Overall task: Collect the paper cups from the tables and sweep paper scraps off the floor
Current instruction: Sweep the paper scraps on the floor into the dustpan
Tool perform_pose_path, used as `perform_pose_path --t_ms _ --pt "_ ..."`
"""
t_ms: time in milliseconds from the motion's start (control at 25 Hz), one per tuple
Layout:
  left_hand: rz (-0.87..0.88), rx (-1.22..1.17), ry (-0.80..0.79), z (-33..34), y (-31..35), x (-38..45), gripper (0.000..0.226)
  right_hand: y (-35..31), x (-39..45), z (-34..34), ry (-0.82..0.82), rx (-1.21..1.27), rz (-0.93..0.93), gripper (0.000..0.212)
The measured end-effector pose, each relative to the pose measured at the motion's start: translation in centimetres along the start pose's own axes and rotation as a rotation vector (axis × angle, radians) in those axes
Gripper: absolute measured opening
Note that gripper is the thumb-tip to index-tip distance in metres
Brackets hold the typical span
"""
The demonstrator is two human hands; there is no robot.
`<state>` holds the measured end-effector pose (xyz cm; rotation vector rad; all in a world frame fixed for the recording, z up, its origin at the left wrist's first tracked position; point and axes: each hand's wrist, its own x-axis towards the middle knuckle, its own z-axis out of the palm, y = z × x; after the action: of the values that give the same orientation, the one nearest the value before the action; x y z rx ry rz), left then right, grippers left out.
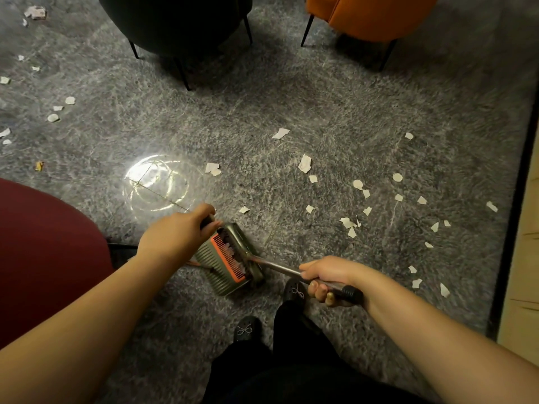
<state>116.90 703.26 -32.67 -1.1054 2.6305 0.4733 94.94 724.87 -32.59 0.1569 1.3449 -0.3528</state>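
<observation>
An olive dustpan (217, 279) with an orange comb edge lies tilted on the grey floor in front of my feet. My left hand (178, 234) grips a short black handle at its far end. My right hand (326, 279) grips a metal pole with a black grip; the pole runs to an olive broom head (248, 252) that lies against the pan's comb. Several white paper scraps (348, 224) lie scattered on the floor to the right of the pan, others (304, 163) beyond it. More paper scraps (54, 117) lie far left. No paper cup is in view.
A dark red chair (43, 258) sits close on my left. A black chair (175, 21) and an orange chair (370, 16) stand on thin legs at the far side. A dark strip and pale wood panel (522, 258) border the floor on the right. My black shoes (245, 329) are below the pan.
</observation>
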Motion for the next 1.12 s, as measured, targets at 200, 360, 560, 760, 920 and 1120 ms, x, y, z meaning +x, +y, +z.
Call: perform_pose_path --t_ms 200,360,560,760,920,1120 --pt "-0.041 -0.067 0.021 0.3 -2.0 -3.3 0.037 1.5 -1.0 2.4 0.069 0.055 -0.084 0.042" --pt "-0.119 -0.098 0.092 -0.5 -4.0 -5.0 0.033 1.6 -0.5 4.7 0.153 0.100 -0.190 0.048" --pt "-0.163 -0.153 0.141 -2.3 -7.8 -5.9 0.034 -0.1 0.2 6.6 0.220 0.157 -0.255 0.048" --pt "-0.149 -0.088 0.132 -3.1 -10.2 -4.8 0.035 -3.4 0.9 6.0 0.269 0.079 -0.283 0.050" --pt "-0.233 -0.090 0.169 -4.1 -11.7 -1.4 0.036 -7.8 2.0 4.1 0.275 0.077 -0.270 0.048" --pt "-0.330 -0.126 0.178 -5.0 -13.8 2.7 0.035 -15.3 3.4 1.8 0.289 -0.094 -0.258 0.050"
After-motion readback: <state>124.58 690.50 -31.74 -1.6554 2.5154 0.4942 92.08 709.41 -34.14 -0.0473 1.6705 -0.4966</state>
